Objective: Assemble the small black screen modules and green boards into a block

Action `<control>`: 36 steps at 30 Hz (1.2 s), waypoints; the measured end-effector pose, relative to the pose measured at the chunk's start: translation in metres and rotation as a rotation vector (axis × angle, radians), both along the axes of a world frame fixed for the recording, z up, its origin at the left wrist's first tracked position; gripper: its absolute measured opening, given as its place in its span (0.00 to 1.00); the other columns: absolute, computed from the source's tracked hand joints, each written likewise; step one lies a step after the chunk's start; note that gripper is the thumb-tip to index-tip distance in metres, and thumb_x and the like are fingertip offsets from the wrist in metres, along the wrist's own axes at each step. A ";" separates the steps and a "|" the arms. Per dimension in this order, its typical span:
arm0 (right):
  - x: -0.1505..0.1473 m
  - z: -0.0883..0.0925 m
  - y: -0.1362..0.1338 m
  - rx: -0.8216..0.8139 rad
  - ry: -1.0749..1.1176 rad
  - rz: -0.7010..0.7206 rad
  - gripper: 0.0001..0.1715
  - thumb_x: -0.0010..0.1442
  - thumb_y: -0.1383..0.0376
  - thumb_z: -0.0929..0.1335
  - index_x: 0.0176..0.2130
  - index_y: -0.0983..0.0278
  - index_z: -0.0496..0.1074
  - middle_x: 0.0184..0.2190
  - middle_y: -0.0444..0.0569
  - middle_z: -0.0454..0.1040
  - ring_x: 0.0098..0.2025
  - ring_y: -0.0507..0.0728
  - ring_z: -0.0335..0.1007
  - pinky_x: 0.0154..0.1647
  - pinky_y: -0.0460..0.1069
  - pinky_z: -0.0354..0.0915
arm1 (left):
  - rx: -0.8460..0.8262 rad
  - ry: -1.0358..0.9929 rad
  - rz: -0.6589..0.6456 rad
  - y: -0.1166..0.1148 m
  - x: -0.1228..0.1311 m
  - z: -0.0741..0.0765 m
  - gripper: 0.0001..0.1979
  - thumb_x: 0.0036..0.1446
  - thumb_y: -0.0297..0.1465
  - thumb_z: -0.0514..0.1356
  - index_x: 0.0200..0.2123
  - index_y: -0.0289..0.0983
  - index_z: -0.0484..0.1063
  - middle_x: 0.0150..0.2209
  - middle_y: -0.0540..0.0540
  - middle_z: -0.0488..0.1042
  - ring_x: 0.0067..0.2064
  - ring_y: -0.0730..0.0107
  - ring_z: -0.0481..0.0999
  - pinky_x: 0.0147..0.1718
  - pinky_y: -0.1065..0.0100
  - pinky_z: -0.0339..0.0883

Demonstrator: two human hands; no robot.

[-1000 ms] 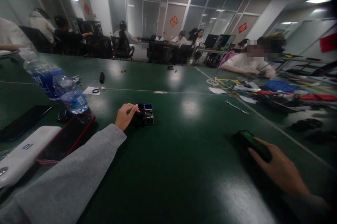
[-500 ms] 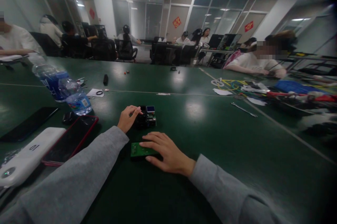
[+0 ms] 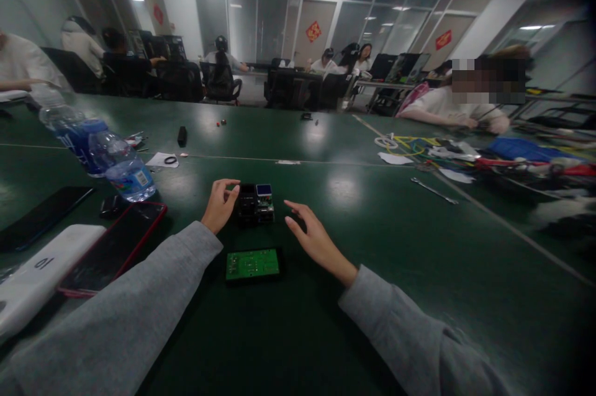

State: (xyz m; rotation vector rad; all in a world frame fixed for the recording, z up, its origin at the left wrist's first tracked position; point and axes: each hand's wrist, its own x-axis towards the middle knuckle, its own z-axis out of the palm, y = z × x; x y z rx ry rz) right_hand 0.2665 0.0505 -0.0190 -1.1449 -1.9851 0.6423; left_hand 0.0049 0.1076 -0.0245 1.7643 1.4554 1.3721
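Observation:
A small black device with a little screen and exposed circuitry on its right part sits on the dark green table. My left hand is at its left side, thumb and fingers apart; whether the fingertips touch it I cannot tell. To the right of the device, my right hand is held with its fingers apart and nothing in them. Nearer to me lies a green circuit board in a black frame, flat on the table, with neither hand on it.
On the left are plastic bottles, a red-edged phone, a white power bank and a dark phone. A wrench and tangled cables lie at the right. Other people sit around the room.
My right hand has lifted off the green circuit board and moved up and right, beside the black device. My left hand has drawn slightly left from over the device to its side.

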 end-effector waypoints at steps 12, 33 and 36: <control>-0.029 0.003 0.017 0.148 -0.275 0.105 0.33 0.63 0.59 0.65 0.63 0.54 0.51 0.58 0.53 0.59 0.58 0.62 0.58 0.56 0.64 0.61 | -0.138 -0.058 -0.075 0.004 -0.001 -0.008 0.19 0.59 0.42 0.54 0.48 0.37 0.65 0.35 0.46 0.74 0.37 0.66 0.75 0.38 0.62 0.69; -0.025 0.004 0.012 0.176 -0.193 0.078 0.24 0.61 0.65 0.68 0.55 0.60 0.60 0.49 0.51 0.65 0.51 0.59 0.62 0.53 0.57 0.63 | -0.214 -0.099 -0.333 -0.010 0.009 0.009 0.26 0.55 0.42 0.60 0.53 0.38 0.62 0.40 0.47 0.66 0.33 0.73 0.71 0.32 0.67 0.68; -0.025 0.004 0.012 0.179 -0.204 0.080 0.23 0.61 0.65 0.68 0.55 0.60 0.60 0.49 0.51 0.65 0.51 0.59 0.62 0.52 0.58 0.63 | -0.180 -0.056 -0.341 -0.010 0.009 0.009 0.24 0.55 0.42 0.60 0.52 0.37 0.63 0.33 0.51 0.64 0.30 0.75 0.67 0.31 0.69 0.65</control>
